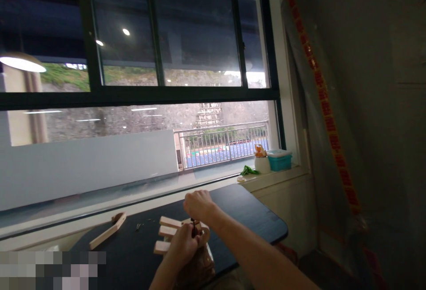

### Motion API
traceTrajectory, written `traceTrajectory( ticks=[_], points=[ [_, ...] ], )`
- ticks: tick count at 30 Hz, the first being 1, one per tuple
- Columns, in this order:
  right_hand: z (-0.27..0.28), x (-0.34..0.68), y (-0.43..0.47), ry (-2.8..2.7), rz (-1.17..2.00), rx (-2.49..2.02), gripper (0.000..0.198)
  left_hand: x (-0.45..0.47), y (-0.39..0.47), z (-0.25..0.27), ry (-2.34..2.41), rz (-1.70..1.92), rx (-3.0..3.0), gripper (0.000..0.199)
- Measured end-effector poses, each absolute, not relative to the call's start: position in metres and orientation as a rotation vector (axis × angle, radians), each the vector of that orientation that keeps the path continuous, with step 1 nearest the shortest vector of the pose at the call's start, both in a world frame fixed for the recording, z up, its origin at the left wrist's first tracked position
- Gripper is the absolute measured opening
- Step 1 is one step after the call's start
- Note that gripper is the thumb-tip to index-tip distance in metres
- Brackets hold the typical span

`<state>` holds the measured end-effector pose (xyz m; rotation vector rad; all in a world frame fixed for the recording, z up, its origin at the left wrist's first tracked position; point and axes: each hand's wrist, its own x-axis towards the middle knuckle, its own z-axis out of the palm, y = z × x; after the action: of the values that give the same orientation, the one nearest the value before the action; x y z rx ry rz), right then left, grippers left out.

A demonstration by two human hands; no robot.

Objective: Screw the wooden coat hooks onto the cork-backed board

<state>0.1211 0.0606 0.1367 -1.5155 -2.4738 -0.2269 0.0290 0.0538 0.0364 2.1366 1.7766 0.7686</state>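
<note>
My right hand (201, 203) is a fist raised over the table, with a thin dark tool (193, 222) pointing down from under it, like a screwdriver; its handle is hidden in the fist. Just below, my left hand (185, 242) is closed, its fingertips pinched at the wooden assembly (166, 231) close to the tool's lower end. Several pale wooden bars stick out to the left of this assembly, and a rounded wooden end shows on its right. The tool's tip and the exact left-hand grip are covered. Brown, shiny wrapping (206, 261) lies under the left wrist.
A separate curved wooden piece (108, 233) lies at the left of the dark table (242, 210), with small screw-like bits (138, 226) beside it. On the sill are a white jar (262, 164), a teal box (278, 161) and a green cloth (249, 170). A tall wrapped roll (328, 112) leans at right.
</note>
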Motion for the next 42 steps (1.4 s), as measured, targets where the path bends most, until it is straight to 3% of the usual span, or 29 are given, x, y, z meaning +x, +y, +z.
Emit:
traceTrajectory(
  ticks=[7,13,25,33,42],
  points=[
    [0.152,0.133,0.061,-2.594,-0.329,-1.281,0.029,0.027,0.056,0.033,1.861,0.764,2.099,0.012],
    [0.137,0.127,0.066,-2.516,-0.365,-1.367,0.032,0.028,0.053,0.036,1.843,0.750,2.128,0.012],
    [0.156,0.141,0.063,-2.627,-0.145,-1.296,0.026,0.031,0.045,0.045,1.835,0.721,2.139,0.013],
    [0.134,0.145,0.069,-2.448,-0.106,-1.376,0.034,0.031,0.049,0.042,1.822,0.735,2.147,0.013],
    [0.091,0.145,0.073,-2.110,-0.045,-1.326,0.030,0.029,0.052,0.036,1.839,0.749,2.185,0.014]
  ],
)
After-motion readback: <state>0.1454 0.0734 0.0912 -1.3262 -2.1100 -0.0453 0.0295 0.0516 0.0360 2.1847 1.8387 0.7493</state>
